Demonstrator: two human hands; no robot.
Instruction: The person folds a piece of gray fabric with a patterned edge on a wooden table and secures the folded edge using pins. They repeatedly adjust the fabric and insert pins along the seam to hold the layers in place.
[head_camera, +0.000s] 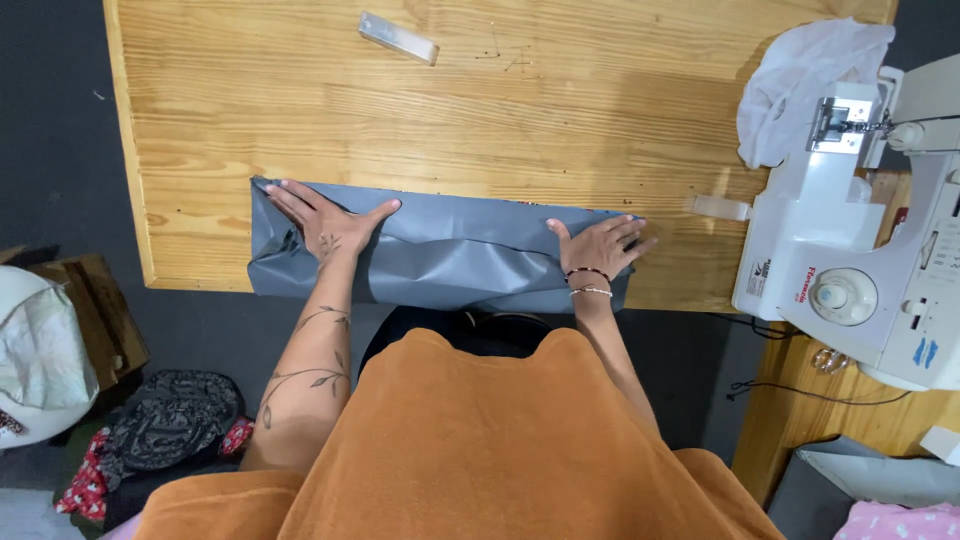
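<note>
Left hand (325, 222) flat, fingers spread wide, palm down on the left end of a folded grey fabric panel (440, 255); holding nothing, just pressing. Tattoo on the back of the hand and along the forearm. Right hand (600, 245) also flat and open, fingers spread and pointing right, pressing the right end of the same grey fabric; bead bracelets at the wrist. Hands well apart, one at each end of the cloth.

Grey fabric lies as a long horizontal strip at the near edge of a light pine wooden tabletop (500, 110), its lower edge hanging slightly over the table edge, a soft ridge running through the middle between the hands.

Right of the fabric: white domestic sewing machine (870, 250), with a crumpled white cloth (800, 80) piled behind its needle end. Small clear rectangular plastic piece (398, 37) lies near the far edge of the table, well apart from the hands. Floor at left: dark patterned clothes heap (165, 430). Person wears an orange top (500, 450).
</note>
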